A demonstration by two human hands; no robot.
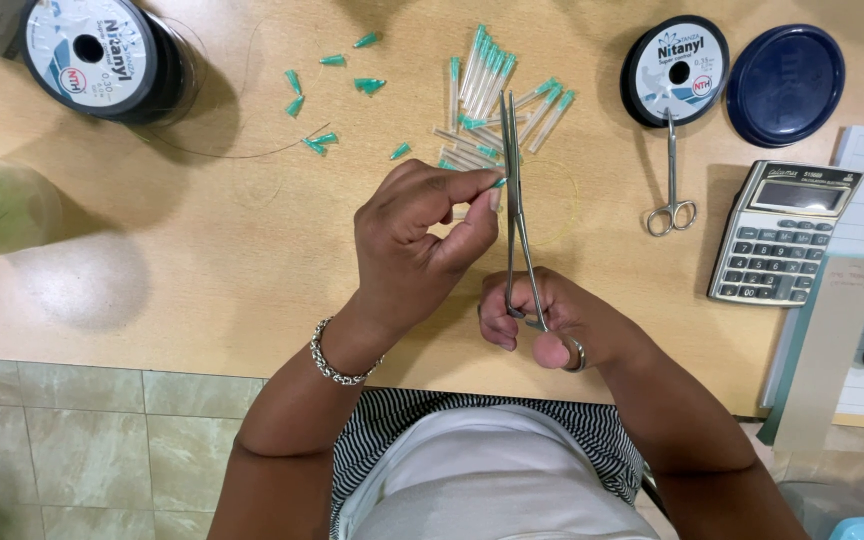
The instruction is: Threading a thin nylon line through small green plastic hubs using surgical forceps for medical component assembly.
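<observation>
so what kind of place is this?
Likely a small assembly workbench: spools of fine line, a pile of green-tipped capped needles on a wooden table, and a calculator beside papers.

My right hand [552, 325] holds forceps [515, 190] of smooth, shiny steel; the scissors [671, 190] lying further off have the same bright metal look. In my left hand [417, 240] sits a small teal plastic tip [498, 183], matt like the loose caps [367, 86] and the clear, glossy plastic tubes [497, 90] in the pile. The table [212, 260] is pale wood-look laminate, smooth with a soft sheen. My bracelet [332, 362] is beaded metal. The spools [674, 70] are glossy black plastic with paper labels, the lid [785, 85] dark blue plastic, the calculator [782, 235] dull silver-grey plastic.
</observation>
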